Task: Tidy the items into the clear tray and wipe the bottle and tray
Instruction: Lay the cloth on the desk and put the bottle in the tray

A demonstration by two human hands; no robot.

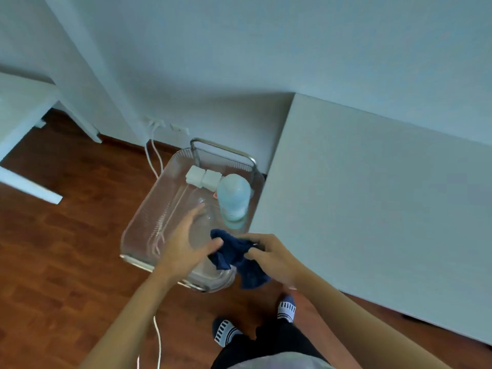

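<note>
A clear ribbed plastic tray (149,225) rests on a metal-framed cart beside a white table. Inside it stand a pale blue bottle (234,199) at the right and two white square packs (203,177) at the far end. My right hand (271,255) is shut on a dark blue cloth (234,255) over the tray's near right corner. My left hand (186,241) hovers over the tray floor with fingers spread, its thumb touching the cloth's edge. A clear rounded object under my left hand is too faint to identify.
A white table (372,195) runs along the right, touching the cart. Another white table (18,121) stands at the left. White cables (154,161) hang from wall sockets behind the cart and trail across the wooden floor. My socked feet (226,331) stand just behind the cart.
</note>
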